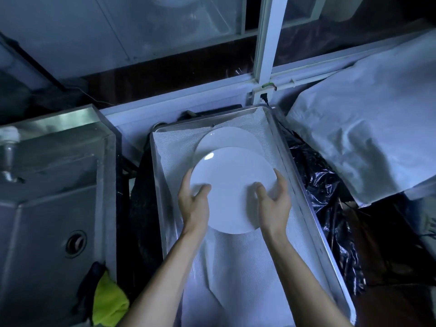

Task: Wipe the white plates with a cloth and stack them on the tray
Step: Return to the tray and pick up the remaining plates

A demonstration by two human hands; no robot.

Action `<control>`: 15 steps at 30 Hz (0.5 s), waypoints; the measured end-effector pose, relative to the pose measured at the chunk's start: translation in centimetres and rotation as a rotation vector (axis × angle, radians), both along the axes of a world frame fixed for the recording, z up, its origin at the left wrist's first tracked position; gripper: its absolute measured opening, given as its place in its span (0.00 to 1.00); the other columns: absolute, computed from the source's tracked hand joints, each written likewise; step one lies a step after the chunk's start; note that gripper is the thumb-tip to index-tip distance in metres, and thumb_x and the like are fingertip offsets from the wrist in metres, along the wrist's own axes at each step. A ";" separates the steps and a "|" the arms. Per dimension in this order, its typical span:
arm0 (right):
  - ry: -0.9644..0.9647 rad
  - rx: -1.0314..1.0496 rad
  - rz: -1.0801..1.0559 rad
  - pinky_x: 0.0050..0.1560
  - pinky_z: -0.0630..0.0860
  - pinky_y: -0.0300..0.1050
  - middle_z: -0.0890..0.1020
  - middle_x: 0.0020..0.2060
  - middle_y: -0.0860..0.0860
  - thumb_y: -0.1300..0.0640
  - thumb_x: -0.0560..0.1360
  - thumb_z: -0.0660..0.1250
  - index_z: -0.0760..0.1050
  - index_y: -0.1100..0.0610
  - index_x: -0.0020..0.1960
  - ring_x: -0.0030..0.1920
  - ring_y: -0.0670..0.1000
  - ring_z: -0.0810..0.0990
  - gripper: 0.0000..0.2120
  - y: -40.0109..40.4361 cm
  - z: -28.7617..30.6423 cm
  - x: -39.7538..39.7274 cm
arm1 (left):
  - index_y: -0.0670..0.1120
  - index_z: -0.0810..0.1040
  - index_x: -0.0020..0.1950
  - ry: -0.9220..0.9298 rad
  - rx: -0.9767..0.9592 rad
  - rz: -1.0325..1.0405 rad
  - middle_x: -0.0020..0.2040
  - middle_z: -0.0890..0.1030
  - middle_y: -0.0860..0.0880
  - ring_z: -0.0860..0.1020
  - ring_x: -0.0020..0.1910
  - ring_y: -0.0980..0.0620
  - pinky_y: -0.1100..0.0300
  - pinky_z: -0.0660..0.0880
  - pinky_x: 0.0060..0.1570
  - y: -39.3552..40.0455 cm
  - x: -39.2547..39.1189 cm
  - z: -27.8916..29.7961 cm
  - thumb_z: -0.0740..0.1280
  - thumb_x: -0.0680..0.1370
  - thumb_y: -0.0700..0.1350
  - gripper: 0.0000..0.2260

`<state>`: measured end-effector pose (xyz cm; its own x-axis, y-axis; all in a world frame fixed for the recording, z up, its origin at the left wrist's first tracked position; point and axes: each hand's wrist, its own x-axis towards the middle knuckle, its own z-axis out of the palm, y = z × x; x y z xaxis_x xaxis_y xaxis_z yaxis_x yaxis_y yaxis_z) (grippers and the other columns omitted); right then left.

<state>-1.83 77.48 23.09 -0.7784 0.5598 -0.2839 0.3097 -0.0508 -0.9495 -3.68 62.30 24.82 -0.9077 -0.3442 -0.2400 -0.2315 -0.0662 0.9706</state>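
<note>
Dim work area in bluish light, window frame (269,43) at rear, metal fittings throughout. Held white plate (232,182) over the far half of the metal tray (313,223), gripped at both sides. Left hand (194,204) grasping the plate's left edge, thumb curled onto the top face, fingers out of sight beneath. Right hand (274,204) grasping the right edge likewise, thumb on top, fingers wrapped round the rim. Held plate overlapping a second white plate (226,138) lying further back in the tray; contact between the two not determinable. Tray lined with white mesh cloth (236,267), wrinkled along the near portion. Yellow-green cloth (108,300) draped at the near corner of the steel sink (47,208), left of the tray, touched by neither hand. Sink drain (75,243) visible in the basin; tap fitting (9,147) at the far-left edge. Black plastic sheeting (325,197) bunched just right of the tray. Large white sack material (368,128) beyond it, upper right.
</note>
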 end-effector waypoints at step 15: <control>0.136 0.184 -0.249 0.47 0.68 0.21 0.80 0.50 0.29 0.59 0.74 0.69 0.74 0.46 0.65 0.52 0.31 0.77 0.21 -2.3 5.5 14.7 | 0.55 0.77 0.63 0.087 -0.094 -0.328 0.56 0.82 0.60 0.80 0.53 0.64 0.67 0.76 0.53 -1.4 9.1 3.4 0.71 0.76 0.38 0.19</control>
